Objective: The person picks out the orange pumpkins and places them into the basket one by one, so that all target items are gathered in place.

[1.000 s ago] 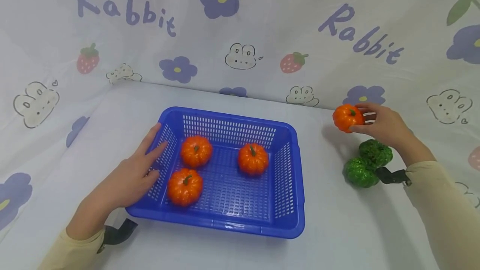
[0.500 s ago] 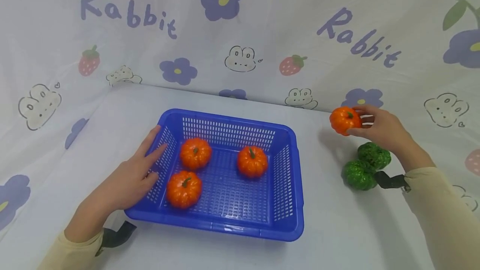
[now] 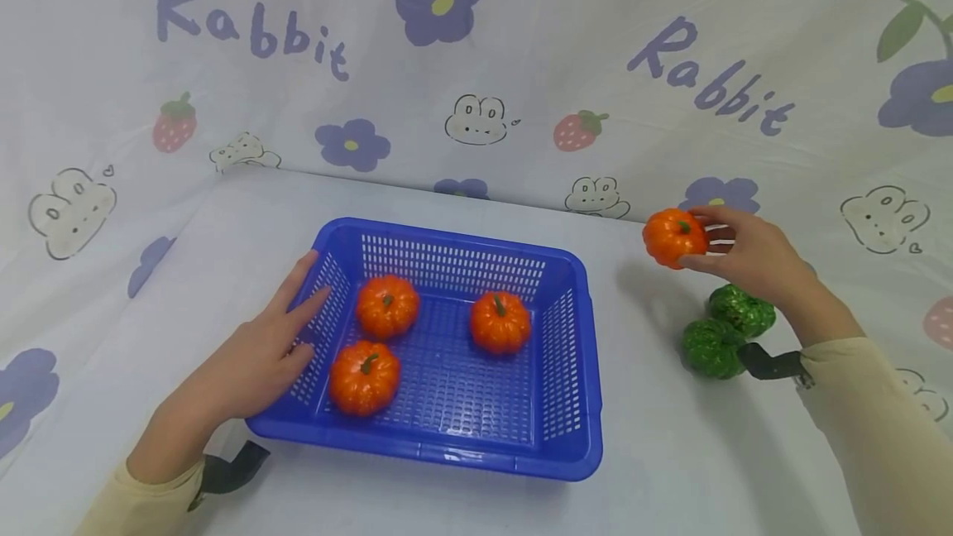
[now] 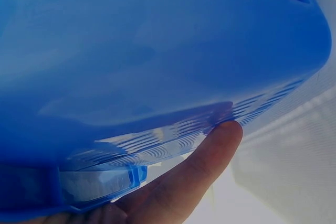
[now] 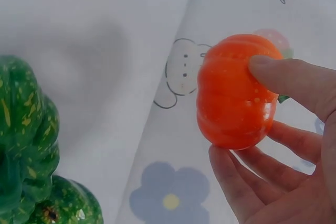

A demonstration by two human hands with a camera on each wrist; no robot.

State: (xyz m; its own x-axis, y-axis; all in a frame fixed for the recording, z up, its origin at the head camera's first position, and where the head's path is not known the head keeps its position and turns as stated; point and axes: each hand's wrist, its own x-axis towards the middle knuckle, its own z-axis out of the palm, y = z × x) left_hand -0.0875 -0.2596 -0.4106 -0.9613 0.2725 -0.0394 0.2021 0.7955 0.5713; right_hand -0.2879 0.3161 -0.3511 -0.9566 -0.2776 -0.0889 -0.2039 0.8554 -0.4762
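A glossy orange pumpkin [image 3: 675, 238] is held above the table at the right. My right hand [image 3: 759, 255] grips it from the side, thumb on one face and fingertips at the opposite side, as the right wrist view shows. Below this hand, two speckled green pumpkins [image 3: 715, 347] lie close together on the table. On the left, my left hand [image 3: 256, 354] holds the side wall of a blue plastic basket [image 3: 424, 447], with some fingers over the rim. In the left wrist view, one finger [image 4: 210, 150] touches the basket's outer wall. Three orange pumpkins [image 3: 500, 323] sit inside the basket.
A white cloth covers the table [image 3: 357, 503]. Behind it hangs a backdrop [image 3: 521, 40] printed with rabbits, flowers and strawberries. A dark strap [image 3: 770, 362] juts from the right wrist, close to the green pumpkins.
My right hand has moved slightly left with the orange pumpkin, towards the basket. The left hand keeps its place on the basket, and the other pumpkins have not moved.
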